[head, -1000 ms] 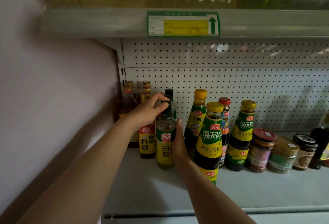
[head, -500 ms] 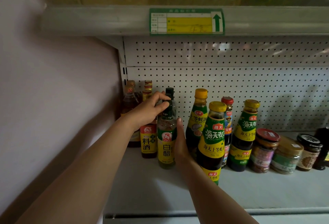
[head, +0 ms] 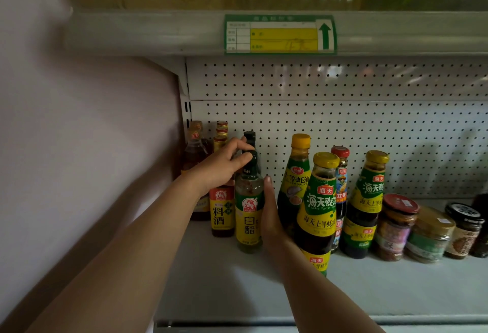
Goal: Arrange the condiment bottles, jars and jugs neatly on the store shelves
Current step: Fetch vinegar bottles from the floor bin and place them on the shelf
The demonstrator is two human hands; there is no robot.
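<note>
In the head view, the person's left hand (head: 224,163) curls its fingers round the black cap and dark neck of a clear white-vinegar bottle with a green and yellow label (head: 249,208), which stands upright on the pale grey metal shelf (head: 396,287), at about nine o'clock from the shelf's middle. The right hand (head: 270,216) lies flat against that bottle's right side, fingers straight and together, pointing up. Touching the vinegar bottle at its nine o'clock stands a brown cooking-wine bottle with a red and yellow label (head: 222,213), with more amber bottles behind it near the plain wall. At three o'clock from the right hand stands a cluster of dark oyster-sauce bottles with yellow caps and green labels (head: 320,208), the nearest one partly hidden by the right wrist. Farther toward three o'clock sits a row of short glass jars, the first with a red lid (head: 396,227). Behind everything is a white perforated back panel (head: 343,121). At twelve o'clock, an upper shelf edge carries a green and yellow price tag (head: 280,34).
</note>
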